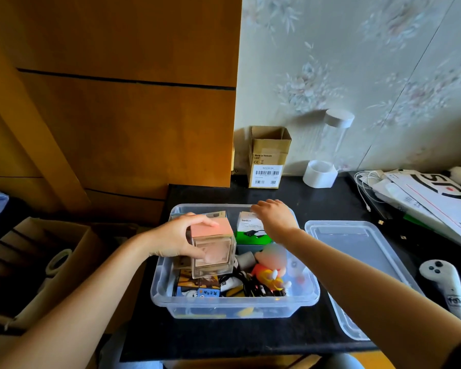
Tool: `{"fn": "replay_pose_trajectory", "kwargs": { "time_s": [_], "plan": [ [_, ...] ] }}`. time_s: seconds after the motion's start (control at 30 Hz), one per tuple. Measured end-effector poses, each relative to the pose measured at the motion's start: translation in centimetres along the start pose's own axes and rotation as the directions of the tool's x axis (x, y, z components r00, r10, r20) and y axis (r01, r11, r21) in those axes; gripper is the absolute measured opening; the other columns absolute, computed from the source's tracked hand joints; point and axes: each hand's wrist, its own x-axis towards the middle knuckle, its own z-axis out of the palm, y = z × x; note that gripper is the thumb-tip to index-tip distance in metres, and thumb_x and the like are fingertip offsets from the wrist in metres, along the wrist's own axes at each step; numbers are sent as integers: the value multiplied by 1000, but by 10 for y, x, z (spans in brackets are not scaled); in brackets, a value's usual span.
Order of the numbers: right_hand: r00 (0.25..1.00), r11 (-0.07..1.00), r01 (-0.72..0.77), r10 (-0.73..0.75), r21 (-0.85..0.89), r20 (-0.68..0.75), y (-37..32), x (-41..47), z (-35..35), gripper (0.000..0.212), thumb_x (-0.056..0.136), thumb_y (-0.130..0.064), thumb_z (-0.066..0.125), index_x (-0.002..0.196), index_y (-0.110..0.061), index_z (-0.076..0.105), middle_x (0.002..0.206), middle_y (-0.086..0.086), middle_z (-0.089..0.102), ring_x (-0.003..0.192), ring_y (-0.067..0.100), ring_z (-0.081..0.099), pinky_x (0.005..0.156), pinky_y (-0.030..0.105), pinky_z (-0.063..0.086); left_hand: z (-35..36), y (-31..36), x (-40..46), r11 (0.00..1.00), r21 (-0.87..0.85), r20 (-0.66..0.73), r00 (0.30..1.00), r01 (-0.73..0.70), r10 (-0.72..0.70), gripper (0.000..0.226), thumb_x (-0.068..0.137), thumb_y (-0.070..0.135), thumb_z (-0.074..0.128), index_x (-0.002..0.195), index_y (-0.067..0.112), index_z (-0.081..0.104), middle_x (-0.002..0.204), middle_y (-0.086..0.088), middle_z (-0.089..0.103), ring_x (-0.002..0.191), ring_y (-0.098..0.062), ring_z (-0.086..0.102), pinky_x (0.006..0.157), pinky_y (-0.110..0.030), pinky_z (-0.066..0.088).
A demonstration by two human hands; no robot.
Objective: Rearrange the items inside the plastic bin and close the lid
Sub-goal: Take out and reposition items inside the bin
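Observation:
A clear plastic bin (224, 307) stands on the black table, holding a colourful printed box, cables, a small toy figure (270, 272) and a white Belkin box (249, 226). My left hand (176, 239) grips a clear cube box with a pink top (213, 251), held above the bin's left side. My right hand (273, 217) reaches over the far right of the bin, fingers curled down at the top edge of the Belkin box. The bin's clear lid (357, 270) lies flat on the table to the right.
A white controller (446, 286) lies right of the lid. Papers and white cables (423, 201) pile at the far right. An open cardboard box (268, 157) and a clear tube on a white base (328, 153) stand by the wall. A carton (37, 262) sits left below.

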Motion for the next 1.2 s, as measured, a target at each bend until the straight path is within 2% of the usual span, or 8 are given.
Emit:
{"fn": "replay_pose_trajectory", "kwargs": {
  "time_s": [0.17, 0.3, 0.4, 0.57, 0.7, 0.83, 1.03, 1.2],
  "plan": [
    [1000, 999, -11, 12, -44, 28, -5, 3, -7, 33, 85, 2, 51, 112, -15, 59, 103, 2, 62, 99, 23, 54, 84, 28, 36, -6, -13, -2, 995, 90, -65, 997, 36, -30, 62, 72, 20, 78, 116, 49, 45, 122, 13, 31, 116, -4, 37, 90, -12, 41],
    [997, 995, -50, 55, -89, 50, -9, 3, -10, 29, 86, 0, 54, 109, -15, 62, 102, 2, 62, 99, 23, 51, 81, 29, 37, -13, -13, -5, 948, 285, -102, 988, 140, -115, 46, 72, 27, 70, 109, 45, 50, 121, 14, 24, 122, -9, 22, 101, -29, 32],
    [993, 991, -81, 89, -104, 81, -13, 4, -11, 24, 86, -1, 54, 106, -12, 62, 102, 4, 63, 99, 24, 51, 79, 29, 37, -12, 0, -7, 911, 393, -150, 986, 128, -74, 38, 74, 33, 66, 109, 42, 53, 119, 15, 26, 122, -10, 27, 103, -37, 35],
    [992, 993, -73, 82, -93, 94, -18, 2, -12, 26, 88, -6, 56, 113, -13, 58, 105, 5, 60, 101, 24, 49, 78, 30, 38, 1, 31, 6, 923, 381, -233, 962, -43, 141, 24, 84, 30, 58, 107, 38, 57, 119, 16, 33, 120, -5, 33, 102, -35, 34],
    [991, 992, -62, 74, -110, 109, -20, 2, -13, 31, 89, -12, 58, 119, -14, 56, 109, 4, 59, 103, 23, 47, 82, 30, 40, 7, 45, 30, 883, 468, -238, 957, -38, 168, 24, 91, 20, 50, 110, 30, 60, 127, 9, 42, 121, -9, 37, 101, -33, 27],
    [989, 990, -77, 91, -122, 116, -24, 3, -11, 30, 89, -11, 58, 119, -13, 56, 109, 6, 59, 105, 23, 46, 80, 30, 40, 16, 50, 54, 845, 534, -215, 963, -25, 164, 28, 93, 13, 44, 108, 23, 65, 123, 5, 51, 115, -15, 46, 98, -33, 35],
    [978, 988, -148, 152, -42, 144, -24, 2, -7, 41, 86, -6, 62, 125, -12, 51, 113, 8, 54, 110, 25, 43, 66, 30, 44, 44, 45, 83, 583, 812, 25, 1000, -13, -13, 26, 89, 11, 50, 111, 12, 64, 110, -6, 61, 103, -26, 56, 88, -37, 48],
    [973, 988, -147, 153, -42, 175, -27, 1, -4, 41, 88, -5, 59, 127, -11, 48, 119, 10, 52, 114, 26, 40, 66, 30, 46, 44, 38, 100, 414, 910, 82, 988, -22, -128, 37, 89, 10, 51, 125, 15, 58, 119, -5, 60, 114, -24, 48, 102, -36, 32]
  ]
}}
